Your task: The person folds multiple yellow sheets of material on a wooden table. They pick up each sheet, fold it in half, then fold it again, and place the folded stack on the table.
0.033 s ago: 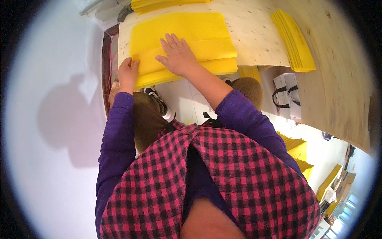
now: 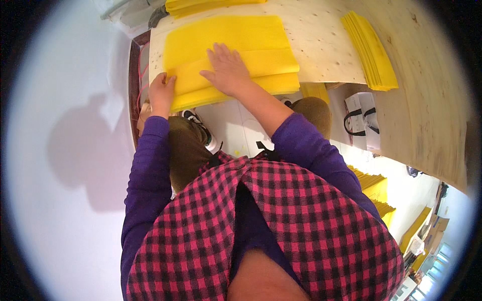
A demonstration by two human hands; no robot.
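A flat stack of yellow felt-like fabric sheets (image 2: 228, 35) lies on the wooden table, with a folded band along the near side and several layered edges hanging at the table's front. My right hand (image 2: 228, 69) rests flat on the folded band, fingers stretched and slightly apart, palm down. At the stack's near left corner, my left hand (image 2: 161, 93) is closed, thumb and fingers pinching the edge of the yellow fabric. Its fingertips are partly hidden.
Another yellow stack (image 2: 369, 52) lies at the right on the plywood table (image 2: 321, 45), and one more yellow pile (image 2: 211, 6) at the far edge. Beneath the table stands a white bag (image 2: 362, 120) with black handles. Yellow stacks (image 2: 374, 188) sit on the floor at right. A white wall (image 2: 65, 150) is at left.
My right hand has slid slightly to the right over the yellow fabric. My left hand stays at the corner.
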